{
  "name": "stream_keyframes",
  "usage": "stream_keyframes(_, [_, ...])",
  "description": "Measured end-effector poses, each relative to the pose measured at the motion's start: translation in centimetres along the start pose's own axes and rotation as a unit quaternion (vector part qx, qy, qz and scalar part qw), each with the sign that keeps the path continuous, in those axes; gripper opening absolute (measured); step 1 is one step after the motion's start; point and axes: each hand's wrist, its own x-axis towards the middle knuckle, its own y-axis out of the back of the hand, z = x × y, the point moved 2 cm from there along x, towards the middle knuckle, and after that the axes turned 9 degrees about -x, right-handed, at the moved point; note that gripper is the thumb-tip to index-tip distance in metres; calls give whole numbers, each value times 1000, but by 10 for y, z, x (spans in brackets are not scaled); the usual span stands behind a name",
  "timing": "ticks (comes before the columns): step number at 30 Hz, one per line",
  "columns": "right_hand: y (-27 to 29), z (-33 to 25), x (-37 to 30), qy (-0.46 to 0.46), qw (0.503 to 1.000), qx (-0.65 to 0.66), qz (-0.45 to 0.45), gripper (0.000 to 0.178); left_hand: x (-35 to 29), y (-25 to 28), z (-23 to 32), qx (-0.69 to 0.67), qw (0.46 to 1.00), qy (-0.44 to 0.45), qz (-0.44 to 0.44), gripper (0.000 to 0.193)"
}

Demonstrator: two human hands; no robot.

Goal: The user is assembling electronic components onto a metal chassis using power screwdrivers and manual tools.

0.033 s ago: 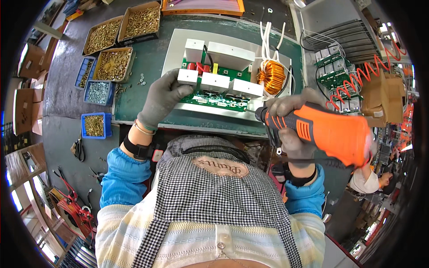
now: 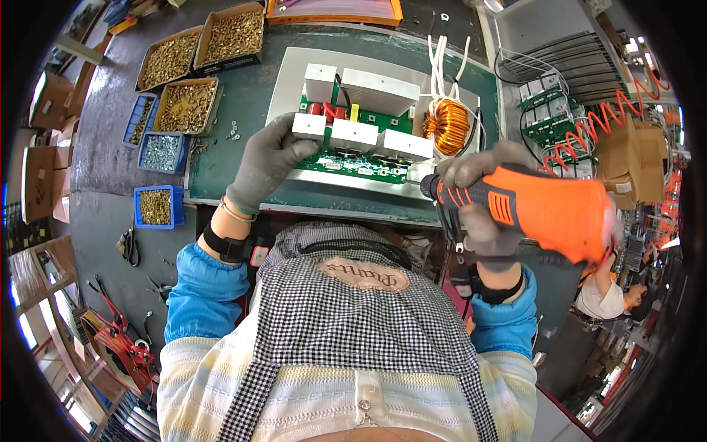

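Far left, a small blue bin of brass-coloured screws sits at the near end of the trays, with scissors lying on the surface below it. Moving right, a few loose washers lie on the green mat, and here's the gloved left hand, exactly where it was a beat ago! Thumb in front, fingers bent around the left end of the nearest white block; whether it's pinching hard or just resting there, I can't tell.

That block stands at the near left corner of the circuit board, which lies on a pale plate on the mat and hasn't budged. Just right of the board sits the copper coil, white wires rising behind it.

And now the change, over on the right: the orange power tool has tipped, its fat rear end a little higher in view, while its nose stays by the board's near right corner. The gloved right hand is wrapped firmly around its dark neck. Looks like a small change of angle, not of place: tool and board remain lined up side by side. Whether the tip touches anything is too small to call.
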Motion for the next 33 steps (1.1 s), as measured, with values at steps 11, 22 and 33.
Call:
stream_keyframes(11, [3, 20, 19, -38, 998, -20, -49, 50, -6, 7, -1, -21, 1000, 2, 2, 52])
stream_keyframes(22, [-22, -60, 13, 5, 990, 133, 52, 68, -58, -14, 9, -314, 911, 241, -114, 34])
stream_keyframes(33, [-68, -46, 0, -32, 970, 119, 208, 39, -59, -22, -2, -411, 850, 245, -219, 40])
